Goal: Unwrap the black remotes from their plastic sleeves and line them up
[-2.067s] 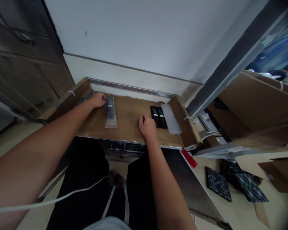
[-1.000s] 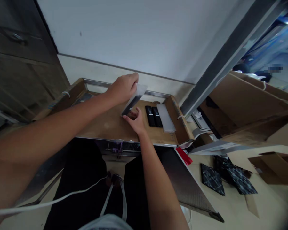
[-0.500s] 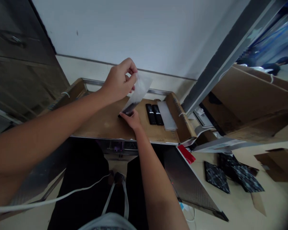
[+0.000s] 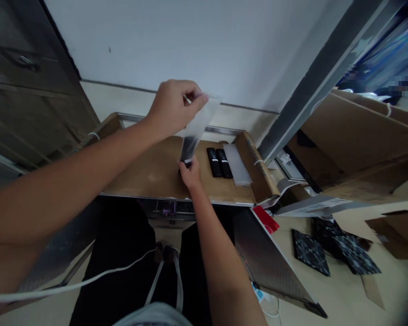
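Above the bench, my left hand pinches the top of a translucent plastic sleeve between thumb and fingers. A slim black remote control with a white label sits partly inside the lower part of the sleeve. My right hand is closed around the remote's lower end. Two similar black remote controls lie side by side on the cardboard-covered bench, just right of my right hand. Beyond them lies a stack of flat plastic sleeves.
Raised cardboard edges bound the bench at both sides, with a metal rail behind. A large cardboard box stands at the right. Dark patterned panels lie on the floor. A white cable crosses my lap.
My left hand has moved right with the sleeve's top. The remote and sleeve have turned more upright, and more of the remote shows through the sleeve.
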Demonstrator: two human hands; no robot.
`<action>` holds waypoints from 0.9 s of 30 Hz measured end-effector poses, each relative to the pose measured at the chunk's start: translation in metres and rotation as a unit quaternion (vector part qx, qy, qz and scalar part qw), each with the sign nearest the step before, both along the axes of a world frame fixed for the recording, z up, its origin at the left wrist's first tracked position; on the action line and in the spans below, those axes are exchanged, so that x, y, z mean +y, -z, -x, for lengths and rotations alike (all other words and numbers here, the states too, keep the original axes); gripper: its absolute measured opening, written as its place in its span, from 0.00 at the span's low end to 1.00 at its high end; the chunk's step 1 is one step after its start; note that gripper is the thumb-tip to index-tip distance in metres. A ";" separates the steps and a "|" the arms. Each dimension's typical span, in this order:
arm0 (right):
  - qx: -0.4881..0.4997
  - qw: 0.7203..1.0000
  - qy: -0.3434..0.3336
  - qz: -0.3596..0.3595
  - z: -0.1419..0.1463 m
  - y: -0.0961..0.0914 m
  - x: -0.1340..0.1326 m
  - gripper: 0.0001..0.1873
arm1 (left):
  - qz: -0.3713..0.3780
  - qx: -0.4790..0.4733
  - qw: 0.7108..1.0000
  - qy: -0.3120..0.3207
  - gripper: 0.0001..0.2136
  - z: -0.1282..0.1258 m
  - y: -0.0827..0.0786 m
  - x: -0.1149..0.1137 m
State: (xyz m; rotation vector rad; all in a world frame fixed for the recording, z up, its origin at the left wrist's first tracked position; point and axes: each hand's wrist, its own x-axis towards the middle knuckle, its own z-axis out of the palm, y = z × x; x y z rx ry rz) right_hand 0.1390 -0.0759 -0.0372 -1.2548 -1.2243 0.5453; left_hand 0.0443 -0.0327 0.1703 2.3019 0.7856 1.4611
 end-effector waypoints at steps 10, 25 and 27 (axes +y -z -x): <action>-0.261 0.963 0.047 0.049 0.004 -0.007 -0.016 0.15 | 0.074 0.152 0.965 -0.199 0.26 0.066 -0.031 0.044; -0.314 0.947 0.019 0.069 0.006 -0.006 -0.017 0.18 | -0.011 0.230 0.942 -0.244 0.27 0.094 -0.017 0.039; -0.308 0.949 0.019 0.063 0.006 -0.006 -0.017 0.17 | -0.002 0.235 0.945 -0.229 0.26 0.096 -0.014 0.041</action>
